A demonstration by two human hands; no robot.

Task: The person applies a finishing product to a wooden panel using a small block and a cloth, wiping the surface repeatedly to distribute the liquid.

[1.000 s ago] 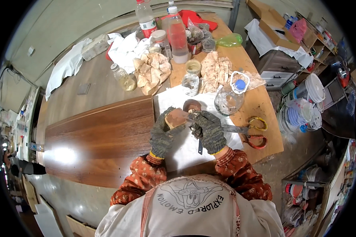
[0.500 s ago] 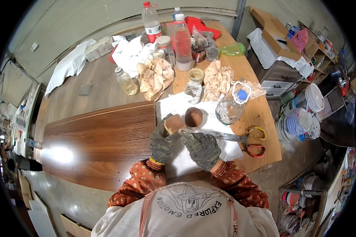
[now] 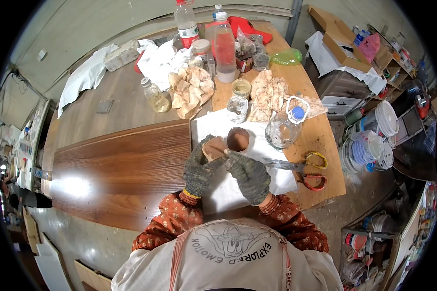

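Note:
My left hand (image 3: 197,167), in a dark grey-green knit glove, grips a reddish-brown piece (image 3: 214,148) with a pale edge; its exact kind is unclear. My right hand (image 3: 249,177), gloved alike, has its fingertips pinched together at the right edge of that piece. Whether anything else is in the pinch is hidden. Just beyond my fingers stands an open brown cup (image 3: 238,140) on a white sheet (image 3: 223,195). Scissors (image 3: 301,169) with one yellow and one red handle loop lie right of my right hand.
Left lies a glossy brown wood panel (image 3: 121,169). Beyond the sheet are small jars (image 3: 237,109), crumpled tan cloths (image 3: 191,92), a tall clear bottle (image 3: 225,53) and a glass jar (image 3: 157,99). A clear jug (image 3: 282,130) stands right; white buckets (image 3: 366,148) are beyond the table edge.
My right hand has turned, its fingertips shifting up and a little right along the piece. The brown piece has tilted in my left hand. The view has shifted slightly.

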